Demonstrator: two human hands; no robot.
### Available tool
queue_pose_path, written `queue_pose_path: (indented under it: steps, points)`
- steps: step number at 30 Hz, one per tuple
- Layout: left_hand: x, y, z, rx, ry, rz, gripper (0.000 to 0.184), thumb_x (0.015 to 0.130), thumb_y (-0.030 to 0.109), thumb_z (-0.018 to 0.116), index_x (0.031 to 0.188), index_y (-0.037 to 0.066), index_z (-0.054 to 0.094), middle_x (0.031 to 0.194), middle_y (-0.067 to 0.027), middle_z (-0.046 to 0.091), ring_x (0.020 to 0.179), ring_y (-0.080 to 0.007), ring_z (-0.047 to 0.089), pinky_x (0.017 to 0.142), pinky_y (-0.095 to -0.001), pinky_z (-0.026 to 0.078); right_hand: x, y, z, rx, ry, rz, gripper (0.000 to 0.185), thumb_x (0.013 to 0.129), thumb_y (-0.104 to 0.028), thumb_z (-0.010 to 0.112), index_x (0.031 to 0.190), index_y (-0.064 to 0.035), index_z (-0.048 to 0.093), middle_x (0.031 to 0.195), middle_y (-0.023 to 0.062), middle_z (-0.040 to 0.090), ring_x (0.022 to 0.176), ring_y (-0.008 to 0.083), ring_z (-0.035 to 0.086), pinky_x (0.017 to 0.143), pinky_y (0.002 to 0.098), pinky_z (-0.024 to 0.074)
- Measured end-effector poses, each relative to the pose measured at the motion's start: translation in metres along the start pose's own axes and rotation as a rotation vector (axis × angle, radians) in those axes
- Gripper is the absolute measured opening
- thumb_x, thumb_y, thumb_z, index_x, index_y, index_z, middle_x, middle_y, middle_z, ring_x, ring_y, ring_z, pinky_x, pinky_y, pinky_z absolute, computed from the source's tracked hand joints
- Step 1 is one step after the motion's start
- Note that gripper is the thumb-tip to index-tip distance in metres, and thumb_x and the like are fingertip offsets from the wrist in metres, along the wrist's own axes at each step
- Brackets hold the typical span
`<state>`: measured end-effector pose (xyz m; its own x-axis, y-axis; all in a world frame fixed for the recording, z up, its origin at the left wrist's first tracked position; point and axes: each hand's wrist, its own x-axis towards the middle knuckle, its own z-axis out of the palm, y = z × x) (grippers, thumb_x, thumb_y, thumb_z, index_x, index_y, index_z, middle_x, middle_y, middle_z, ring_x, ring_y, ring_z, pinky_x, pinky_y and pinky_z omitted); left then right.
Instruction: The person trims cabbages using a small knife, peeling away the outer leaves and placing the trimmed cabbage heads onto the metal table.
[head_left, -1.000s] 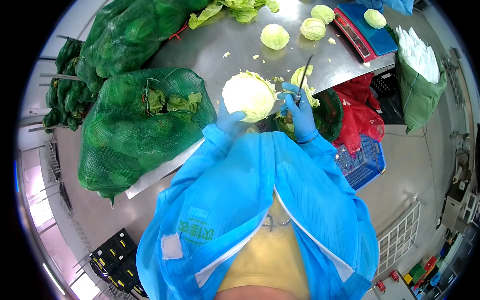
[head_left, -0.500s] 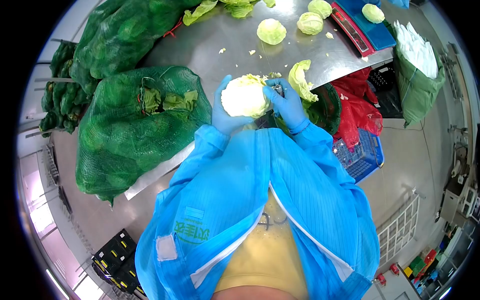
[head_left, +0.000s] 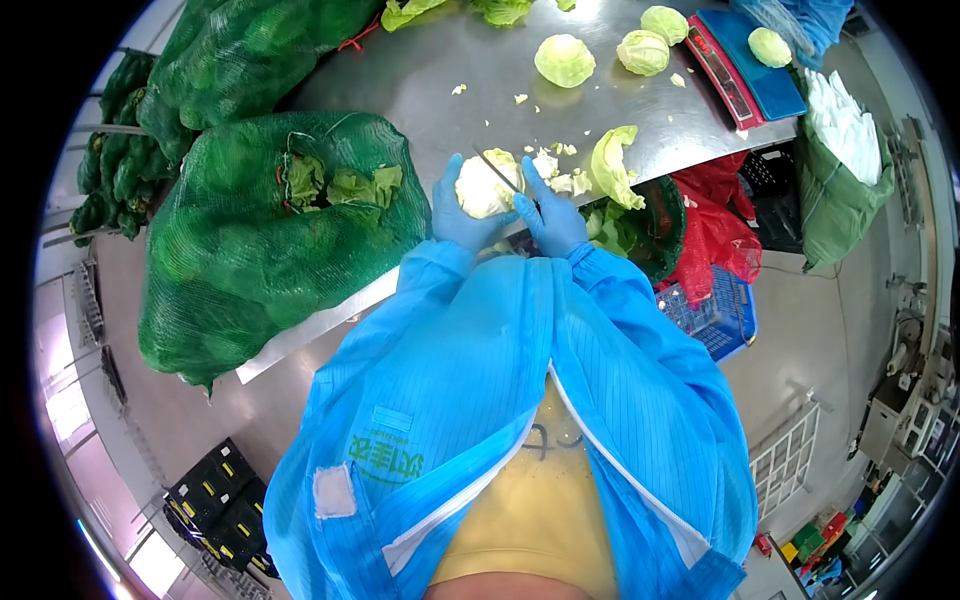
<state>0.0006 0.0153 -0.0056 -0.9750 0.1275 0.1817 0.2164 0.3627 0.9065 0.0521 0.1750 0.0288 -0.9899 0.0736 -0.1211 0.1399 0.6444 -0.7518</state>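
Note:
My left hand (head_left: 458, 215), in a blue glove, cups a pale trimmed cabbage (head_left: 476, 190) from its left and lower side. In my right hand (head_left: 553, 220), also gloved, is a knife (head_left: 497, 169); its thin blade slants up and left across the cabbage's right side. How deep the edge sits I cannot tell, and the handle is mostly hidden by my fingers. Pale cut pieces (head_left: 570, 184) lie on the steel table just above my right hand. Beside them rests a loose cabbage leaf (head_left: 613, 168).
Whole cabbages (head_left: 564, 62) stand farther back on the steel table (head_left: 430, 100). A scale (head_left: 768, 92) bears another cabbage at the far right. Green mesh sacks (head_left: 270, 240) fill the left. Below the table's right edge are a red mesh bag (head_left: 710, 235) and a blue crate (head_left: 730, 315).
The knife blade now shows across the cabbage, which is turned and looks smaller. More cut pieces lie on the table by my right hand. The view has shifted slightly.

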Motion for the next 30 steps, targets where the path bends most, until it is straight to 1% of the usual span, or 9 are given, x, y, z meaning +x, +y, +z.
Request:
queue_pose_path:
  steps: [2,4,10,13,17,22,25,28,30]
  points:
    - [-0.001,-0.002,0.001,0.004,0.008,-0.019,0.111,0.041,0.024,0.091,0.134,0.006,0.033,0.117,-0.0139,0.044,0.109,-0.0281,0.049,0.093,-0.0374,0.044,0.002,0.004,0.005,-0.004,-0.021,0.013,0.065,0.09,-0.053,0.037,0.144,-0.0246,0.014,0.089,0.0231,0.063,0.08,0.0404,0.061,0.069,0.0479,0.0469]
    - [-0.001,0.006,-0.001,0.107,0.009,-0.008,0.113,0.04,0.027,0.091,0.135,0.006,0.033,0.117,-0.0143,0.044,0.108,-0.029,0.049,0.093,-0.0379,0.043,0.002,0.007,0.008,-0.008,-0.042,0.024,0.065,0.09,-0.054,0.036,0.144,-0.0259,0.013,0.089,0.0234,0.063,0.081,0.0407,0.061,0.07,0.0483,0.0469]
    - [-0.002,0.015,-0.002,0.163,0.0,-0.017,0.112,0.041,0.026,0.091,0.134,0.006,0.033,0.119,-0.0148,0.042,0.108,-0.0295,0.048,0.093,-0.0377,0.044,0.002,0.008,0.009,-0.014,-0.056,0.035,0.064,0.09,-0.054,0.034,0.144,-0.0266,0.012,0.088,0.0239,0.063,0.081,0.041,0.061,0.072,0.049,0.0464]
    - [-0.003,0.015,0.0,0.137,-0.002,-0.052,0.112,0.042,0.026,0.091,0.134,0.006,0.032,0.119,-0.0151,0.041,0.108,-0.0301,0.048,0.093,-0.0375,0.043,0.002,0.005,0.006,-0.027,-0.042,0.025,0.063,0.091,-0.054,0.033,0.144,-0.0268,0.013,0.089,0.0233,0.063,0.082,0.0408,0.061,0.072,0.0487,0.0466]
    - [-0.003,0.015,0.005,0.117,0.009,-0.056,0.112,0.043,0.026,0.091,0.135,0.006,0.03,0.12,-0.0159,0.04,0.108,-0.0308,0.047,0.093,-0.0378,0.043,0.004,0.0,0.004,-0.054,-0.052,0.089,0.061,0.091,-0.053,0.034,0.143,-0.028,0.016,0.091,0.0221,0.063,0.083,0.0407,0.06,0.073,0.0485,0.0467]
    - [-0.004,0.011,0.009,0.209,0.002,0.017,0.11,0.046,0.023,0.089,0.135,0.004,0.027,0.12,-0.018,0.038,0.111,-0.0328,0.044,0.095,-0.0375,0.042,0.004,-0.003,0.002,-0.07,-0.05,0.143,0.058,0.091,-0.052,0.035,0.142,-0.03,0.02,0.094,0.0216,0.063,0.085,0.0405,0.06,0.074,0.0479,0.0469]
    - [-0.004,0.022,0.003,0.238,-0.062,-0.002,0.11,0.046,0.022,0.089,0.135,0.005,0.026,0.121,-0.0184,0.037,0.111,-0.0333,0.044,0.095,-0.0375,0.041,0.002,0.007,0.011,-0.018,0.034,0.095,0.056,0.09,-0.052,0.037,0.141,-0.0309,0.023,0.097,0.0215,0.062,0.087,0.0403,0.06,0.075,0.0472,0.047]
    - [-0.005,0.024,0.006,0.245,-0.067,-0.018,0.11,0.047,0.021,0.088,0.136,0.006,0.026,0.123,-0.0186,0.036,0.113,-0.0333,0.043,0.095,-0.0378,0.041,-0.001,0.011,0.021,0.107,0.091,0.153,0.055,0.09,-0.052,0.039,0.139,-0.0306,0.028,0.098,0.0214,0.062,0.088,0.0409,0.059,0.076,0.0465,0.0472]
    - [-0.005,0.029,0.006,0.254,-0.074,-0.029,0.11,0.047,0.021,0.088,0.136,0.006,0.025,0.124,-0.0186,0.036,0.113,-0.0334,0.043,0.095,-0.0378,0.041,-0.002,0.013,0.026,0.208,0.122,0.207,0.054,0.09,-0.053,0.041,0.138,-0.0307,0.033,0.102,0.0217,0.061,0.093,0.0398,0.059,0.079,0.044,0.0467]
